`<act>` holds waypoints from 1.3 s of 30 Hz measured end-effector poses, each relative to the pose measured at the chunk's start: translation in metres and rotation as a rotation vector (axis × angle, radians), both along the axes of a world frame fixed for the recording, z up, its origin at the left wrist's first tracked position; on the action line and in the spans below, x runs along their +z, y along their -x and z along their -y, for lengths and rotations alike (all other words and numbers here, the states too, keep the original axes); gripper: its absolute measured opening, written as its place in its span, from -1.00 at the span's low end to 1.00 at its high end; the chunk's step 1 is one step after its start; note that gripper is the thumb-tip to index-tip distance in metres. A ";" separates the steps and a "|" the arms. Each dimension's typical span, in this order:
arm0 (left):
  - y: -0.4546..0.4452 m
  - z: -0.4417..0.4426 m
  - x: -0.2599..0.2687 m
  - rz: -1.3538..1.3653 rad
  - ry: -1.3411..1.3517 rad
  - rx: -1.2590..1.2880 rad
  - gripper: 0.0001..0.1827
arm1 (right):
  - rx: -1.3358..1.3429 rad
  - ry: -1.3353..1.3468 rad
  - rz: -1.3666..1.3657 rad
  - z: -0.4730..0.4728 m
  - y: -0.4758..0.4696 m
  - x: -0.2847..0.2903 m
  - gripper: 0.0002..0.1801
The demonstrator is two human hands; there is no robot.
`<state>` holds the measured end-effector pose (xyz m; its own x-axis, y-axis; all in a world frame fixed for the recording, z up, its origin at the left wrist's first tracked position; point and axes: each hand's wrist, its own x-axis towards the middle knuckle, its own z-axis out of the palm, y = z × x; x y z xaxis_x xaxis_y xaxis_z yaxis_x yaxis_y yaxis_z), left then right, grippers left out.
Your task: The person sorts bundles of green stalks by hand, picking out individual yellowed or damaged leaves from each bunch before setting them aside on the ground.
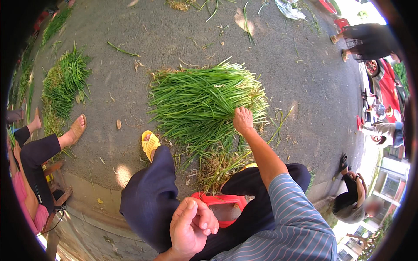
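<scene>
A wide heap of long, leafy greens that look like Chinese chives lies on the asphalt before me. Its leaf ends point left, and the pale stem ends are at the right. My right hand is closed around some of the chives at the heap's lower right, where the leaves draw together towards my fist. Over my lap, my left hand is raised palm up, with loosely curled fingers and nothing visible in it. Between my knees, dry yellowish trimmings lie piled in front of a red plastic stool.
Another heap of greens lies at the left, near a seated person's sandalled foot. Loose leaves and a clear plastic bag lie farther out. People and a red car are at the right; one person sits near the curb.
</scene>
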<state>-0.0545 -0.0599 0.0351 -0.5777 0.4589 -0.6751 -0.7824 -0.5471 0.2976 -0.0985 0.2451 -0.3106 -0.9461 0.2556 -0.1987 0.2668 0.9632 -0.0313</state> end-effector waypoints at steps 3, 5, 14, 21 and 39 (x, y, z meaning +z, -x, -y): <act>0.000 -0.001 -0.002 0.010 -0.002 0.008 -0.71 | -0.065 0.173 0.096 -0.005 -0.002 0.001 -0.72; 0.000 -0.002 -0.002 0.019 0.004 0.020 -0.71 | -0.099 0.291 0.179 -0.005 -0.001 0.008 -0.69; -0.001 -0.001 -0.004 0.000 0.011 0.021 -0.71 | -0.228 0.742 0.443 -0.033 0.008 0.025 -0.54; 0.000 -0.001 -0.003 -0.003 0.031 0.042 -0.70 | -0.288 0.972 0.584 -0.019 0.023 0.092 -0.53; -0.005 0.004 -0.026 -0.072 0.031 0.101 -0.78 | -0.254 0.944 0.678 -0.051 0.024 0.200 -0.65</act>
